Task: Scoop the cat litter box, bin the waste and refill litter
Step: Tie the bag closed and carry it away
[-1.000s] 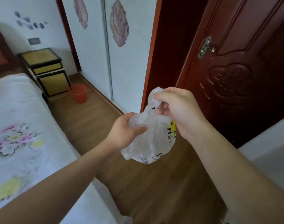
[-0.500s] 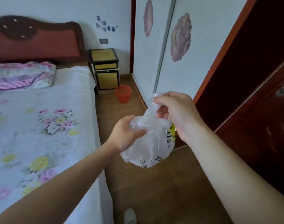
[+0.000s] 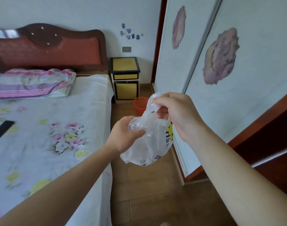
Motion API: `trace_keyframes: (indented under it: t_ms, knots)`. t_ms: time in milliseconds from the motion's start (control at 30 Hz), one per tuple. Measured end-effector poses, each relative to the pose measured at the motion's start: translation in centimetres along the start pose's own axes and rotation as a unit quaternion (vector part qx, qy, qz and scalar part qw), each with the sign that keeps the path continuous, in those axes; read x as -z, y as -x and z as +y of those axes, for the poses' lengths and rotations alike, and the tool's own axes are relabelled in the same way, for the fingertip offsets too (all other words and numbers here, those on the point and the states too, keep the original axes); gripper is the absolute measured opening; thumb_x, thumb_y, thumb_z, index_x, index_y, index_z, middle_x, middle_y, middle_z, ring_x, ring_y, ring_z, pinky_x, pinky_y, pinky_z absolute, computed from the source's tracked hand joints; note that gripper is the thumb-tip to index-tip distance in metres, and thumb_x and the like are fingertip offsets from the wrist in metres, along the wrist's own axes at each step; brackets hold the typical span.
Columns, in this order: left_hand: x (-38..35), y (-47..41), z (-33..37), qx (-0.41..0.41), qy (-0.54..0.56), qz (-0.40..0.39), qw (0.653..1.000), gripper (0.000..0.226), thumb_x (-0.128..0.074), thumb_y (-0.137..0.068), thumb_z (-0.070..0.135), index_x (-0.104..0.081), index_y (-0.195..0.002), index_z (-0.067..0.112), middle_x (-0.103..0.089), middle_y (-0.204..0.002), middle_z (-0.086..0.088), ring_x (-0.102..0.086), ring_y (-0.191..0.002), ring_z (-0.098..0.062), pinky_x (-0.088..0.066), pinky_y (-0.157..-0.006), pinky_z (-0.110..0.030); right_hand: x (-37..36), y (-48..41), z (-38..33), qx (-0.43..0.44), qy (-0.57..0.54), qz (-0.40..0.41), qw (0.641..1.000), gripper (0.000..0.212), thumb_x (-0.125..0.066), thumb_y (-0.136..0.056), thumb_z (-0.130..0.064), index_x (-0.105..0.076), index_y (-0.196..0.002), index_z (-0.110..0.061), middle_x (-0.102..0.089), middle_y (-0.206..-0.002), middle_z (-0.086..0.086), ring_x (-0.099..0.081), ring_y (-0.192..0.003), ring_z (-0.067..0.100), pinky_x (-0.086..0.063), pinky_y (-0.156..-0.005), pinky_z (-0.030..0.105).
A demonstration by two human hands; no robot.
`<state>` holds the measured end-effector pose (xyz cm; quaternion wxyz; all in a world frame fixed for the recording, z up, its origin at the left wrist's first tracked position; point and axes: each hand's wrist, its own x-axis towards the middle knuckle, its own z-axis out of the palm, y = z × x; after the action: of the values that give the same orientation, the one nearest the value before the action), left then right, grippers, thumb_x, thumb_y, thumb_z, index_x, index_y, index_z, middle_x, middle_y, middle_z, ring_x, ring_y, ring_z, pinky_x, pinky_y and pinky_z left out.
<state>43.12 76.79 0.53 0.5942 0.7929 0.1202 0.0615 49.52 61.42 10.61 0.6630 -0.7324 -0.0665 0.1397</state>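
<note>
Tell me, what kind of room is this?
It looks like a bedroom: there is a bed with a striped pillow and a padded headboard, a small nightstand beside it, and a sliding-door wardrobe.

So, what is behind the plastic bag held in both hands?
Behind the plastic bag, an orange bin stands on the wooden floor by the nightstand. The bag covers the bin's right side.

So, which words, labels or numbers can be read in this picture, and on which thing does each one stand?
"Ha": black letters on the plastic bag, beside its yellow patch; the rest is hidden in folds.
Bottom of the bag: more black letters, too crumpled to read.
No text is visible on the orange bin, the nightstand or the phone.
</note>
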Motion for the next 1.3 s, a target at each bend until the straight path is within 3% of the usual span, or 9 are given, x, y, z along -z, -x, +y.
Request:
trace_keyframes:
  t_ms: [200,500,667,800,1033,1167,1300]
  knots:
    - [-0.3,-8.5,-0.4,0.016,-0.011,0.032,0.999,0.021,-0.077,-0.080,0.026,-0.070,-0.099,0.032,-0.073,-0.091,0.006,-0.072,-0.082,-0.012,-0.062,-0.077,-0.043,0.6,-9.8,0.2,0.006,0.025,-0.043,0.999,0.010,-0.071,-0.082,-0.020,-0.070,-0.074,-0.015,-0.065,-0.074,0.005,-0.063,-0.073,0.018,-0.057,-0.078,0.037]
    - [1.4,-19.7,0.1,0.054,-0.019,0.102,0.993,0.020,-0.076,-0.082,0.028,-0.066,-0.096,0.038,-0.071,-0.093,0.009,-0.069,-0.082,-0.008,-0.059,-0.072,-0.031,-1.3,-23.5,-2.2,-0.001,0.058,-0.100,0.993,0.010,-0.069,-0.086,-0.021,-0.072,-0.082,-0.012,-0.066,-0.076,0.006,-0.064,-0.076,0.018,-0.058,-0.082,0.039]
    - [4.3,-26.9,-1.3,0.068,-0.004,0.116,0.991,0.024,-0.077,-0.081,0.029,-0.067,-0.103,0.037,-0.071,-0.097,0.012,-0.069,-0.088,-0.009,-0.059,-0.078,-0.035,-4.9,-31.3,-3.0,-0.002,0.072,-0.105,0.992,0.013,-0.068,-0.086,-0.020,-0.072,-0.082,-0.009,-0.064,-0.072,0.004,-0.064,-0.075,0.018,-0.058,-0.084,0.043]
    - [7.8,-34.2,-3.6,0.061,0.007,0.098,0.993,0.026,-0.077,-0.081,0.028,-0.069,-0.105,0.033,-0.072,-0.094,0.012,-0.070,-0.084,-0.006,-0.061,-0.075,-0.034,-8.1,-38.1,-3.1,-0.004,0.079,-0.089,0.993,0.014,-0.068,-0.086,-0.020,-0.072,-0.081,-0.007,-0.064,-0.072,0.006,-0.063,-0.073,0.018,-0.057,-0.085,0.045]
    - [11.7,-46.7,-4.3,0.049,-0.001,0.039,0.998,0.026,-0.075,-0.084,0.029,-0.066,-0.107,0.034,-0.069,-0.096,0.013,-0.066,-0.084,0.003,-0.052,-0.066,-0.018,-10.9,-49.4,-4.4,-0.023,0.082,-0.035,0.996,0.012,-0.068,-0.087,-0.020,-0.072,-0.083,-0.009,-0.069,-0.084,0.021,-0.064,-0.075,0.023,-0.057,-0.088,0.049]
    - [12.8,-53.3,-4.1,0.050,-0.011,0.027,0.998,0.025,-0.076,-0.083,0.029,-0.067,-0.106,0.034,-0.070,-0.094,0.012,-0.066,-0.081,0.001,-0.056,-0.070,-0.025,-11.3,-55.7,-5.2,-0.028,0.075,-0.022,0.997,0.013,-0.068,-0.086,-0.017,-0.072,-0.086,-0.005,-0.069,-0.089,0.023,-0.064,-0.074,0.022,-0.058,-0.085,0.044]
    - [12.8,-60.2,-5.0,0.053,-0.022,0.007,0.998,0.024,-0.076,-0.083,0.029,-0.066,-0.103,0.036,-0.071,-0.093,0.013,-0.067,-0.082,-0.001,-0.059,-0.076,-0.031,-11.2,-62.2,-4.7,-0.018,0.090,-0.015,0.996,0.013,-0.066,-0.086,-0.016,-0.071,-0.085,-0.003,-0.065,-0.073,0.015,-0.060,-0.067,0.017,-0.056,-0.075,0.035]
